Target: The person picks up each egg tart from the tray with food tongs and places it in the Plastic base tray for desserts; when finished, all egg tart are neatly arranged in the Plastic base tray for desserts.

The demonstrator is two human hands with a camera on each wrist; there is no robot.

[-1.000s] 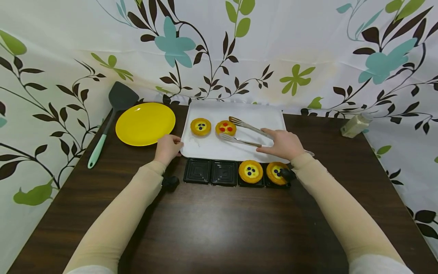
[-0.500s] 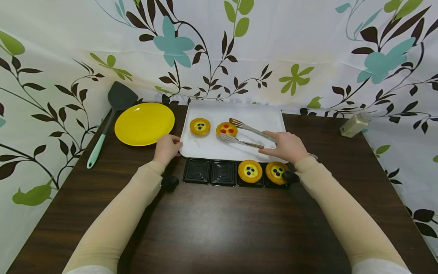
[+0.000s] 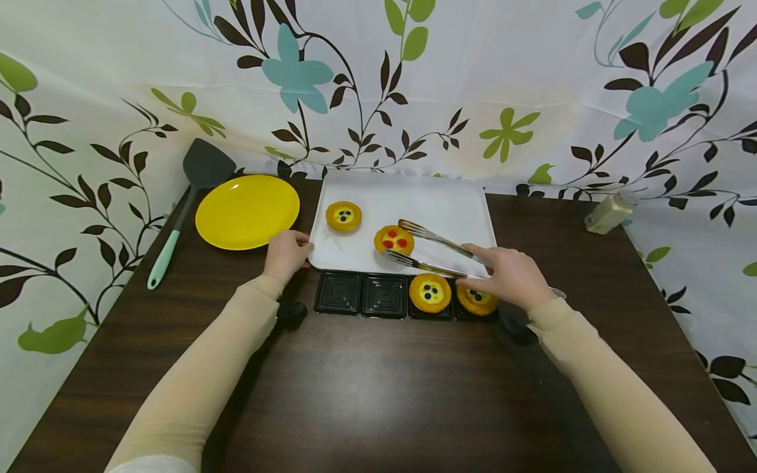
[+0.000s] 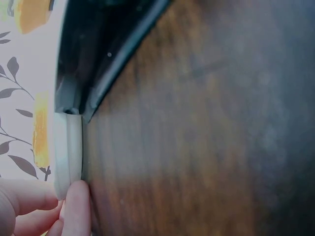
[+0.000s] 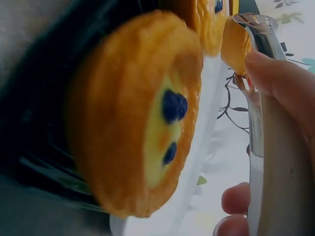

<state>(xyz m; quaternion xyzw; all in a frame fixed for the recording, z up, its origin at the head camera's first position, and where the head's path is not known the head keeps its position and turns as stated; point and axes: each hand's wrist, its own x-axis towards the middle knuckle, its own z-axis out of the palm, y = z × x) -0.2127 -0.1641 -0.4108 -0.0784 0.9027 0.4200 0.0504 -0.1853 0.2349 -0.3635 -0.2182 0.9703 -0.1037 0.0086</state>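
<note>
Holding tongs [image 3: 443, 242], R hand [image 3: 513, 276], red-topped tart [image 3: 394, 240] btwn

I am at a place which looks like a home kitchen corner, though I cannot tell if it is a real kitchen. Food things show it: tarts [image 3: 430, 293], a white tray [image 3: 437, 194], the tongs [image 3: 437, 238] I hold, a yellow plate [image 3: 247, 211] and a spatula [image 3: 207, 164]. Behind my dark wood-grained worktop [image 3: 367, 387], a cloth [image 3: 437, 85] printed with leaves and flowers seems rather homely.
</note>
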